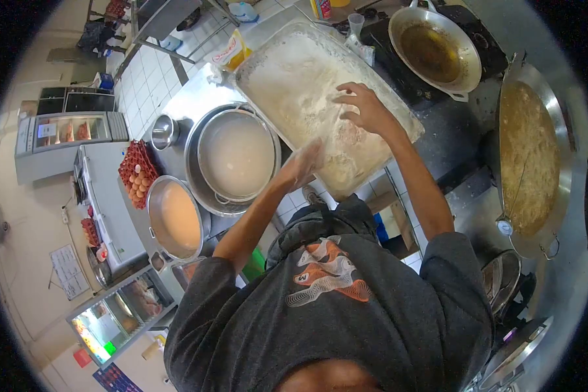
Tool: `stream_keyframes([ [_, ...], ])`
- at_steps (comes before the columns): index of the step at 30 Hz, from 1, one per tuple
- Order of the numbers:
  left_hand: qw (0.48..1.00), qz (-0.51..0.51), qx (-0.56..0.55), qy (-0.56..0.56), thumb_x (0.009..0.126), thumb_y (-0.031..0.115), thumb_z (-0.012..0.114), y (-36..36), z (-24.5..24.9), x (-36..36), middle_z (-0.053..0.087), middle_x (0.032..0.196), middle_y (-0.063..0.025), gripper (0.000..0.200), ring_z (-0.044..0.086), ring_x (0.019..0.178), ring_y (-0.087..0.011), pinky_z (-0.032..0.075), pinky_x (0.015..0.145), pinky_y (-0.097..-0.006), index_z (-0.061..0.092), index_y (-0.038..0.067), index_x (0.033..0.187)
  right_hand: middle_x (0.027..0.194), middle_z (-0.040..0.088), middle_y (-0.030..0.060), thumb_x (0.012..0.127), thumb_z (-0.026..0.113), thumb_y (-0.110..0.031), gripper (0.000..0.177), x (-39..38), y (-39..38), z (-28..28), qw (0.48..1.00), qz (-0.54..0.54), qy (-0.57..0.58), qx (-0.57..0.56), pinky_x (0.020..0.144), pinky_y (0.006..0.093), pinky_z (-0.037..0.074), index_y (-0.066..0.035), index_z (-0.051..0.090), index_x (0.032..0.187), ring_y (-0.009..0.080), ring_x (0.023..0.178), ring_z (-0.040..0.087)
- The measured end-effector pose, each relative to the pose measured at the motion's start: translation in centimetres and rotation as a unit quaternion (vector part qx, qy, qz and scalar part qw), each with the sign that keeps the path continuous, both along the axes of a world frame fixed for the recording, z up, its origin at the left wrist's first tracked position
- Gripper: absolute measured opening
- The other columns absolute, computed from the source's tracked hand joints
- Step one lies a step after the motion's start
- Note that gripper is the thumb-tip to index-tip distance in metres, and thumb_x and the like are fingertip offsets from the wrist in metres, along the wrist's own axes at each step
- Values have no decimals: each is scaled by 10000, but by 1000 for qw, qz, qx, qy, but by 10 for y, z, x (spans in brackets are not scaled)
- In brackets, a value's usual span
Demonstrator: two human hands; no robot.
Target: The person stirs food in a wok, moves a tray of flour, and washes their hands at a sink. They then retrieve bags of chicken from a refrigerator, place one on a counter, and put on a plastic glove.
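A large rectangular metal tray (255, 93) holds pale, lumpy flour (300, 78). Above the tray's near right part is my right hand (369, 112), its fingers spread and curved over the flour, with nothing seen in them. Just below that hand lies a pinkish, flour-covered lump (349, 137), too coated to name. My left hand (305, 162), whitened with flour, is at the tray's near left edge, close to a bowl. Motion smears its fingers, so their closing and any contents cannot be made out.
Left of the tray, a strainer in a metal bowl holds whitish liquid (236, 153); a pot holds orange liquid (178, 219). Eggs (139, 186) sit in a red tray. On the right are a pan of oil (434, 52) and a large wok (529, 157) of bubbling oil with a thermometer (504, 227).
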State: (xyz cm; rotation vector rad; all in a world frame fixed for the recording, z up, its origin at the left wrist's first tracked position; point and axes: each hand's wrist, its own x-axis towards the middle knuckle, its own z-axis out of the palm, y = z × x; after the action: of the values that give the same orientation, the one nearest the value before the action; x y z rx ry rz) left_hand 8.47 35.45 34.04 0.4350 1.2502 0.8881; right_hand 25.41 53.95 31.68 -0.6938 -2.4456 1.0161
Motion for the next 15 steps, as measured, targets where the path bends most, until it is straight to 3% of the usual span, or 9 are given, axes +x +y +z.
stream_keyframes([
  [1,1000,2,1,14,999,456,426,5,0,-2,426,1389,-107,639,440,1232,-196,376,1038,-389,331,-1,1436,1364,480,98,679,769,-112,419,4,-5,6,1000,-21,-12,8,1020,433,368,-159,705,1091,329,1222,449],
  [4,998,14,-58,13,988,456,451,23,0,-8,214,1566,-123,697,281,1397,-281,299,1106,-492,222,51,1508,1458,387,125,655,790,-111,514,8,-25,28,997,-39,-47,37,1054,442,337,-166,697,1157,345,1281,396],
  [6,998,-45,-43,-27,984,455,466,35,-7,-18,259,1540,-120,682,306,1374,-284,310,1102,-481,266,45,1492,1497,330,135,626,812,-110,546,3,-39,27,996,-5,-72,52,1062,458,320,-176,700,1156,350,1297,370],
  [10,993,-112,-42,9,986,408,485,48,21,-14,444,1376,-98,548,426,1243,-234,396,1022,-405,432,53,1399,1390,467,79,626,805,-81,338,-6,-22,0,995,18,-55,79,1025,447,334,-119,731,954,306,1270,389],
  [15,994,-107,6,-33,1000,342,471,51,31,-25,564,1079,-35,380,523,988,-155,436,848,-323,556,63,1244,1238,556,29,669,771,-100,187,-16,-4,-6,991,22,-24,132,936,437,407,-142,722,845,285,1157,467],
])
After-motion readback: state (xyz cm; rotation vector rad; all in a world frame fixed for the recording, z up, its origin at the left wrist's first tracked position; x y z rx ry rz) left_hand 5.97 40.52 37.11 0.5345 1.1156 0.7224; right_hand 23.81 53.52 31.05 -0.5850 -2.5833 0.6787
